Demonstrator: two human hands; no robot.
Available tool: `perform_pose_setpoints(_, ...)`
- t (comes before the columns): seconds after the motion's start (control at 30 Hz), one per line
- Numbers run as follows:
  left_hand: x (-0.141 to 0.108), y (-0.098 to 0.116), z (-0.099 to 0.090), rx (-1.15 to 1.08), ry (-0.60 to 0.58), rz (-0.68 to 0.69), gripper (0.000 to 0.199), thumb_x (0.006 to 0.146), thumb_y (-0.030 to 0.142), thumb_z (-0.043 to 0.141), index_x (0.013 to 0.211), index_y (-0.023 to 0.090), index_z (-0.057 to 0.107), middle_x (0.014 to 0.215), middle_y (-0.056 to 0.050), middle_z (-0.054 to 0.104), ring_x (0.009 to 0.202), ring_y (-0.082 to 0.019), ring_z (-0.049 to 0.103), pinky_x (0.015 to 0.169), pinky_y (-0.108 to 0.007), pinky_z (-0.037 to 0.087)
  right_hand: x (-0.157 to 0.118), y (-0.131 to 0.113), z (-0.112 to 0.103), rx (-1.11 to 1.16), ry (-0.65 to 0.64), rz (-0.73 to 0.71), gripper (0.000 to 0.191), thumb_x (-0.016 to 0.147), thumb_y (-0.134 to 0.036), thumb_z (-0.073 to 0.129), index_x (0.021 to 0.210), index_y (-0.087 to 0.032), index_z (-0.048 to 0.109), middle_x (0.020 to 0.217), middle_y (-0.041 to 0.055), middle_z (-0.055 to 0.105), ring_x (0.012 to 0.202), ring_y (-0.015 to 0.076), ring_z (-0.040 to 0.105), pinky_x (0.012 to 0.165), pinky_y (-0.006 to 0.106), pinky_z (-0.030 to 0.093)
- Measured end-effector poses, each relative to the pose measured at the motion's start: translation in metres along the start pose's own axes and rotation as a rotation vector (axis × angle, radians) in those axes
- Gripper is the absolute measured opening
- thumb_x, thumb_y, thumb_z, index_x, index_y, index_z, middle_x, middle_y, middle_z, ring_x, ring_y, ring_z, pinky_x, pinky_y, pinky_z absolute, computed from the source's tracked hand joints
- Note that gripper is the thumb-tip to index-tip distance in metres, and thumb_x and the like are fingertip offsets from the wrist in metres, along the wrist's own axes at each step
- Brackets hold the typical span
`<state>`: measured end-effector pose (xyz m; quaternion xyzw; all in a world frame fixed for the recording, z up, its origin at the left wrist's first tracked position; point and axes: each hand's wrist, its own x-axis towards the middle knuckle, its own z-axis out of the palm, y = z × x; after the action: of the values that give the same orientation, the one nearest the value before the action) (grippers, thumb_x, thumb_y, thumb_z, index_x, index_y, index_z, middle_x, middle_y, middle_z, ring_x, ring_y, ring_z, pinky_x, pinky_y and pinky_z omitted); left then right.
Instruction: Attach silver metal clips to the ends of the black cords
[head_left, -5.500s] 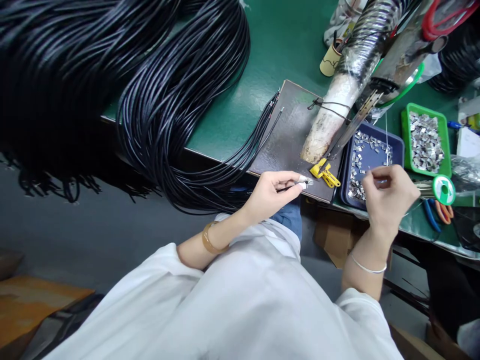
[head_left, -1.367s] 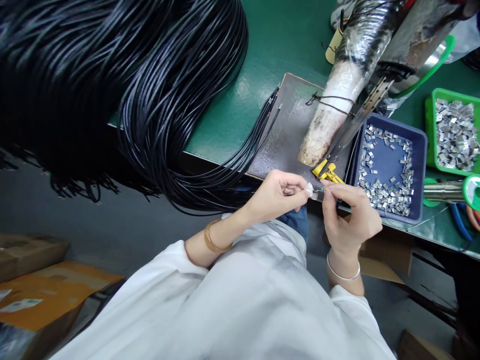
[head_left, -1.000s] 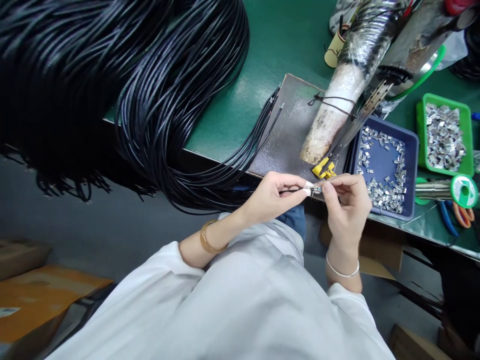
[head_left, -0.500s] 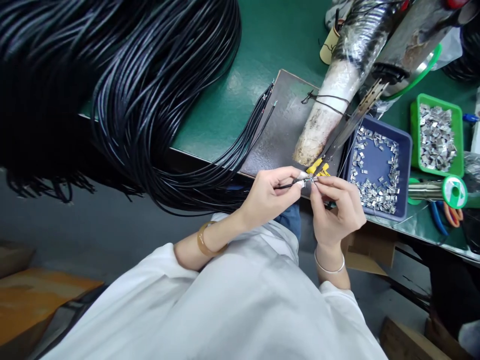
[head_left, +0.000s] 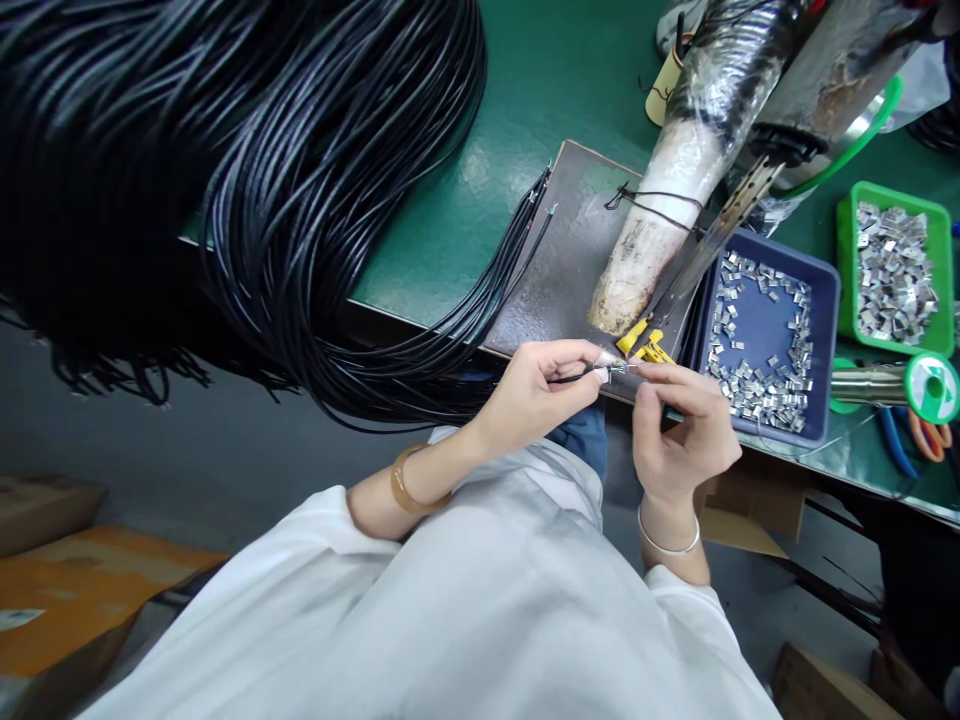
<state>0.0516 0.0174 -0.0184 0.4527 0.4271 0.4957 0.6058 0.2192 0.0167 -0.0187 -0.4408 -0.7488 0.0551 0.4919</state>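
Observation:
My left hand [head_left: 546, 388] pinches a black cable [head_left: 571, 377] close to its end, between thumb and fingers with white coverings on the tips. A small metal connector with thin wires [head_left: 619, 369] sticks out of that pinch to the right. Close by its right end is my right hand [head_left: 686, 425], with its fingers curled and the thumb tip close to the forefinger. Anything between those fingertips is too small to make out. Just above the connector, a yellow piece [head_left: 651, 345] sits at the tip of a soldering iron [head_left: 731, 215].
A large bundle of black cables [head_left: 322, 180] covers the left bench. Several stripped cable ends lie on a dark board [head_left: 577, 210]. At right stand a blue tray [head_left: 827, 330] and a green bin [head_left: 847, 265] of metal pieces, a solder spool [head_left: 932, 388] and a wrapped white duct [head_left: 660, 200].
My right hand has drawn slightly right, its thumb moving off the connector. My left hand keeps its pinch on the cable. The view has shifted a little.

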Motion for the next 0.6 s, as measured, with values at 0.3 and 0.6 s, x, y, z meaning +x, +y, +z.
perform_pose_setpoints(0.3, -0.006, 0.000, 0.001, -0.050, -0.069, 0.005, 0.024, 0.090, 0.025, 0.059, 0.099, 0.010, 0.075, 0.053, 0.005, 0.044, 0.047, -0.006, 0.036, 0.045, -0.019, 0.030, 0.003, -0.010, -0.014, -0.270, -0.210, -0.064, 0.009, 0.087, -0.023, 0.073, 0.095, -0.024, 0.068, 0.053, -0.0096, 0.050, 0.044, 0.0052, 0.043, 0.051, 0.021, 0.038)
perform_pose_setpoints(0.6, -0.014, -0.007, 0.002, 0.171, -0.010, 0.203, 0.023, 0.085, 0.021, 0.066, 0.101, 0.010, 0.078, 0.057, 0.003, 0.055, 0.051, -0.005, 0.038, 0.049, -0.018, 0.034, 0.004, -0.011, -0.010, 0.118, -0.195, 0.353, 0.013, 0.089, -0.029, 0.067, 0.081, -0.019, 0.066, 0.061, -0.0062, 0.055, 0.046, 0.0051, 0.045, 0.042, 0.019, 0.033)
